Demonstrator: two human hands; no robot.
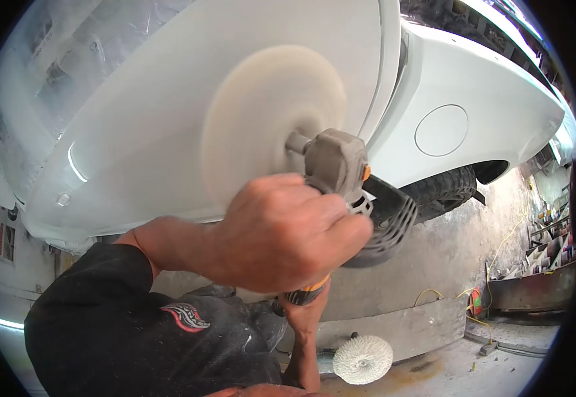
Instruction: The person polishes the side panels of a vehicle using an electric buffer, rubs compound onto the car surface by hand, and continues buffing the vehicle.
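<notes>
My left hand (288,235) is closed over the front part of a power polisher, hiding part of its grip. Lower down, my right hand (309,306) wraps round the orange and black rear handle of the same polisher (336,162). Its round, cream-coloured polishing pad (255,112) is blurred by spinning. The pad is at the glossy white car panel (149,132); I cannot tell how firmly it touches.
Right of the panel is a white rear fender (473,86) with a round fuel door (441,130) above a black tyre (443,192). A white textured pad (363,359) lies below, near a grey plank (407,327). A yellow cord (510,238) runs along the floor.
</notes>
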